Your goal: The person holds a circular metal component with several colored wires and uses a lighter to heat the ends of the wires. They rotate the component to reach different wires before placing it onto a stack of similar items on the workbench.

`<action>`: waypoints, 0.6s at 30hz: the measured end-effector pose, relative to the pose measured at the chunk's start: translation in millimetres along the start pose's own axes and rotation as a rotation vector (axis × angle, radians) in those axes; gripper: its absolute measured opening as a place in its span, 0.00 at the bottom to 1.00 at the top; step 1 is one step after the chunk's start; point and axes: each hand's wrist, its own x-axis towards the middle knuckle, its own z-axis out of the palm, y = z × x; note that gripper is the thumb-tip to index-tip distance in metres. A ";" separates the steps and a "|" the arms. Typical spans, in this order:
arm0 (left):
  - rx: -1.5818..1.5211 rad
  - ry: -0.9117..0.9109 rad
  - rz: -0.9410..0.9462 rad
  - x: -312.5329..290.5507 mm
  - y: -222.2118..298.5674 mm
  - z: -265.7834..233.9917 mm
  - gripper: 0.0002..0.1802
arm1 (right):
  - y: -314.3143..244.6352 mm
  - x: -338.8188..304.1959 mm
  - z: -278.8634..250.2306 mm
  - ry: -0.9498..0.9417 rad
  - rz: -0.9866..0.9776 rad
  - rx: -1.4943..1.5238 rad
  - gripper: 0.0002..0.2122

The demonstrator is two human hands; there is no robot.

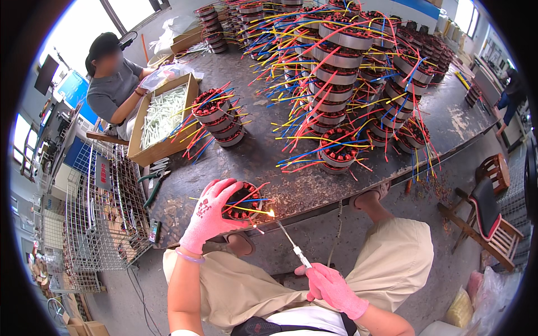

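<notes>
My left hand (pixel 208 217), in a pink glove, grips a motor stator (pixel 242 203) at the table's near edge. Red, blue and yellow wires stick out of the stator to the right. In my pink-gloved right hand (pixel 335 291) is a slim pale-handled tool (pixel 297 250) with a long thin metal tip. A small flame (pixel 272 213) burns between that tip and the end of the yellow wire. Whether the tip touches the wire I cannot tell. My right fingers are closed round the handle's lower end, which they hide.
Tall stacks of wired stators (pixel 336 73) fill the table's far side; a shorter stack (pixel 219 119) stands nearer. Left of it is a cardboard box (pixel 134 152) of white tubes, with a seated co-worker (pixel 112 84) behind. Pliers (pixel 154 185) lie at the left edge, beside a wire cage (pixel 101 207).
</notes>
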 end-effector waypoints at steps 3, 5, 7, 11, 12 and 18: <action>-0.005 0.008 -0.005 -1.0 0.2 0.2 0.50 | 2.9 0.6 -0.3 -0.006 -0.004 0.041 0.16; -0.018 0.012 -0.002 1.4 2.3 1.6 0.50 | 3.2 -0.5 -1.4 0.001 -0.004 0.056 0.16; -0.032 0.012 -0.009 0.6 1.8 1.1 0.50 | 3.5 0.4 -0.3 0.002 0.004 0.054 0.16; -0.023 0.015 -0.003 0.0 1.2 1.7 0.50 | 1.1 0.4 -0.4 -0.006 -0.010 0.015 0.16; -0.028 0.012 -0.003 0.2 1.5 1.4 0.51 | 2.5 1.2 -1.5 -0.010 -0.008 0.031 0.16; -0.019 0.008 -0.015 -0.4 1.3 1.8 0.51 | -2.9 -2.8 -0.8 0.018 -0.004 -0.026 0.16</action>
